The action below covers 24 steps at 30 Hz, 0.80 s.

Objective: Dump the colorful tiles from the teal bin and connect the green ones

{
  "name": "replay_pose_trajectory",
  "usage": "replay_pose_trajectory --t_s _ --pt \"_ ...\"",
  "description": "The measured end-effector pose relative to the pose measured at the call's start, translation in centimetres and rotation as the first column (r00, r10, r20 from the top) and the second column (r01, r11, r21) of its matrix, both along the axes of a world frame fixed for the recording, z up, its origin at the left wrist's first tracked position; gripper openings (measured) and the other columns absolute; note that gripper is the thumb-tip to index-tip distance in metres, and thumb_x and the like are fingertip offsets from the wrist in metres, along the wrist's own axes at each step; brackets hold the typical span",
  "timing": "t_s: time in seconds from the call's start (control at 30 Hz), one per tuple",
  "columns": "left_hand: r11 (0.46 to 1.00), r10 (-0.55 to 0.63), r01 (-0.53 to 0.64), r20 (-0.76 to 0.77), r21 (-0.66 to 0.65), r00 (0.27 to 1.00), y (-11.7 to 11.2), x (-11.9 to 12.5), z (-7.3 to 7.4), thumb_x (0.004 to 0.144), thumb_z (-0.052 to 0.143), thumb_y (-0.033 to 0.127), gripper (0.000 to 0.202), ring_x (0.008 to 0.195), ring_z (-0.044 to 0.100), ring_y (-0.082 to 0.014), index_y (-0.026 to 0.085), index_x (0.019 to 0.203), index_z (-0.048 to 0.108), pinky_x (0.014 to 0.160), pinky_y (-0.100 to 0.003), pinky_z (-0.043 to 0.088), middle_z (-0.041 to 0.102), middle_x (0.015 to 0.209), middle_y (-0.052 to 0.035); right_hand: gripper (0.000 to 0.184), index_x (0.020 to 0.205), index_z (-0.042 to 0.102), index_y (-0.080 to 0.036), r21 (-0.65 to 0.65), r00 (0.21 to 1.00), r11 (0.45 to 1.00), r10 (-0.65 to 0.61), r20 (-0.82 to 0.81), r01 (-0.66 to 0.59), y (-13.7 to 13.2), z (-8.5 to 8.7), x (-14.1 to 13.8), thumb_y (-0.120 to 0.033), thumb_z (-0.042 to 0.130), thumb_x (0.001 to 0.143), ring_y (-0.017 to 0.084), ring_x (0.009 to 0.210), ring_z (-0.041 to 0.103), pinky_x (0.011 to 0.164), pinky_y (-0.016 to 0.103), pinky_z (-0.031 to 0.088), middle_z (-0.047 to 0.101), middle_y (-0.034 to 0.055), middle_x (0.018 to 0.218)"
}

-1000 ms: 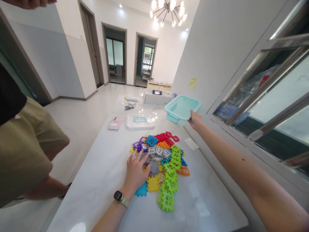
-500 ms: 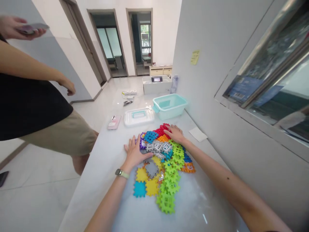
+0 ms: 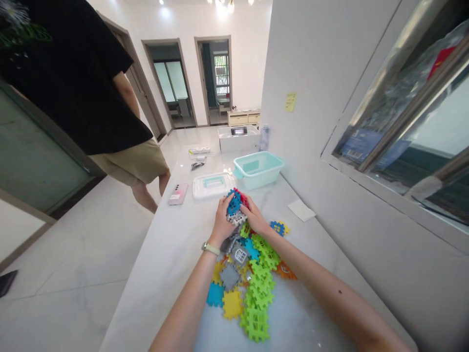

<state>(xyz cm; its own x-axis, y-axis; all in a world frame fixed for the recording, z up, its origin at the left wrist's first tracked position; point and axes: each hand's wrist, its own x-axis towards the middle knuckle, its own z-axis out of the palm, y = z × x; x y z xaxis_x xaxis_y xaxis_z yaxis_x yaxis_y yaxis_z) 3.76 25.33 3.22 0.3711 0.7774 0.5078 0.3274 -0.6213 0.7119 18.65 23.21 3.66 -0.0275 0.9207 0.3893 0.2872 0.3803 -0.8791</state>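
In a bright white room, a co-worker in a black T-shirt and khaki shorts stands at upper left, beside a white marble desk bearing a pink-cased phone and a clear plastic lid. Mid-frame, the left grip and right grip clamp together around a clump of interlocking plastic tiles, its shape and count hidden by fingers, above a loose tile pile. A mint plastic bin sits up and right, nearer the right grip.
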Motion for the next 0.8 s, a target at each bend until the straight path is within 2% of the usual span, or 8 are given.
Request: replay_pose_trajectory --t_s 0.1,0.23,0.3,0.37,0.47,0.57,0.67,0.8 --pt "0.999 -0.038 0.038 -0.095 -0.007 0.995 -1.4 -1.2 0.9 0.074 0.063 0.015 0.075 0.134 0.042 -0.026 0.026 0.144 0.039 0.116 -0.043 0.034 0.045 0.141 -0.0085 0.045 0.139 0.041 -0.022 -0.04 0.995 0.997 -0.056 0.08 0.059 -2.8 0.6 0.5 -0.031 0.038 0.095 0.021 0.13 0.049 0.111 0.039 0.038 0.053 0.0087 0.14" --pt "0.995 -0.076 0.044 -0.379 -0.093 0.922 -4.6 -5.6 0.7 0.069 0.07 0.019 0.075 0.14 0.035 -0.0336 0.031 0.14 0.048 0.118 -0.054 0.028 0.043 0.147 -0.0075 0.042 0.133 0.049 -0.021 -0.094 0.922 0.987 -0.088 0.378 0.133 -8.1 0.0 3.0 -0.035 0.043 0.094 0.027 0.129 0.048 0.112 0.048 0.036 0.054 0.0123 0.136" --pt "0.987 -0.069 -0.01 -0.486 -0.159 0.871 -6.8 -8.3 0.1 0.071 0.074 0.029 0.085 0.145 0.025 -0.0395 0.033 0.148 0.038 0.116 -0.062 0.027 0.036 0.154 -0.0087 0.049 0.138 0.047 -0.023 -0.092 0.847 0.983 -0.09 0.524 0.161 -11.0 -0.8 4.9 -0.042 0.048 0.093 0.03 0.138 0.038 0.115 0.052 0.031 0.044 0.0136 0.147" --pt "0.974 -0.071 -0.059 -0.55 -0.216 0.832 -9.2 -10.6 -0.7 0.069 0.078 0.046 0.103 0.147 0.015 -0.0446 0.035 0.154 0.021 0.112 -0.067 0.029 0.017 0.162 -0.0104 0.063 0.144 0.044 -0.027 -0.1 0.766 0.979 -0.073 0.639 0.177 -13.6 -1.8 6.6 -0.053 0.056 0.088 0.035 0.145 0.026 0.116 0.057 0.026 0.033 0.0131 0.156" --pt "0.966 -0.098 -0.083 -0.642 -0.245 0.76 -11.9 -12.0 -2.0 0.044 0.087 0.064 0.139 0.145 -0.004 -0.0517 0.035 0.155 0.009 0.111 -0.076 0.016 -0.001 0.164 -0.0133 0.097 0.154 0.029 -0.031 -0.148 0.686 0.982 0.025 0.728 0.121 -16.0 -3.4 7.7 -0.067 0.067 0.072 0.045 0.147 0.012 0.113 0.069 0.018 0.019 0.0136 0.162" --pt "0.971 -0.115 -0.057 -0.667 -0.231 0.736 -12.3 -10.9 -2.7 0.038 0.084 0.073 0.146 0.145 -0.008 -0.0518 0.034 0.156 0.006 0.111 -0.076 0.008 -0.006 0.164 -0.015 0.111 0.156 0.024 -0.032 -0.145 0.646 0.987 0.07 0.76 0.063 -15.7 -4.3 6.6 -0.072 0.07 0.063 0.051 0.146 0.006 0.11 0.075 0.011 0.011 0.0137 0.163" --pt "0.981 -0.123 -0.002 -0.626 -0.195 0.77 -10.9 -8.4 -2.9 0.044 0.08 0.076 0.141 0.147 0.001 -0.0498 0.032 0.156 0.007 0.113 -0.073 0.009 -0.005 0.164 -0.0165 0.105 0.155 0.027 -0.03 -0.107 0.655 0.993 0.046 0.754 0.053 -13.4 -4.2 4.7 -0.069 0.069 0.067 0.047 0.146 0.013 0.112 0.07 0.014 0.019 0.0147 0.161" --pt "0.995 -0.055 0.002 -0.514 -0.104 0.856 -8.7 -5.3 -3.2 0.056 0.085 0.055 0.123 0.147 0.017 -0.0436 0.029 0.155 0.018 0.117 -0.065 0.019 0.008 0.163 -0.0158 0.083 0.15 0.039 -0.021 0.007 0.715 0.996 -0.072 0.696 0.092 -9.8 -3.7 2.8 -0.049 0.066 0.077 0.039 0.141 0.031 0.113 0.059 0.025 0.039 0.0174 0.151"
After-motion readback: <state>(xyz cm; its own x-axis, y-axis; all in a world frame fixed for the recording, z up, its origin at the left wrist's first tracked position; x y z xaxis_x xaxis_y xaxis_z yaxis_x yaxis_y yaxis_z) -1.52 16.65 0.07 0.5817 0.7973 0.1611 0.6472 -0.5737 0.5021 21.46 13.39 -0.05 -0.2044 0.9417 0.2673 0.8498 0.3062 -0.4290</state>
